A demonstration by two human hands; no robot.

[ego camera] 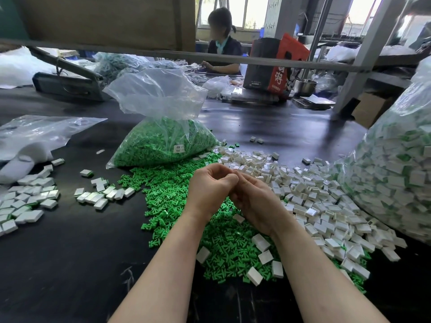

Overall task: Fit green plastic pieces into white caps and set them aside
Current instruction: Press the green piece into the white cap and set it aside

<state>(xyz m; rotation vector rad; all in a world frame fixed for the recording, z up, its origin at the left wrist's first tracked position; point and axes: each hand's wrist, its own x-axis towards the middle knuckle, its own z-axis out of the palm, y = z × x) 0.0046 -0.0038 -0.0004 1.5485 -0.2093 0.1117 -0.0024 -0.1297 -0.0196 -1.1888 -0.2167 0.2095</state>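
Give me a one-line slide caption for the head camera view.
Both hands, left hand and right hand, meet above the loose green pieces, white caps heaped to the right.

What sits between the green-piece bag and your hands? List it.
Head view: loose green pieces spilled on the black table, running from the bag to the hands.

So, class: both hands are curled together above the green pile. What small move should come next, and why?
Probably carry whatever the left hand and right hand are pressing together leftward to the assembled caps on the table. The fingers hide the part, so confirm it is seated first.
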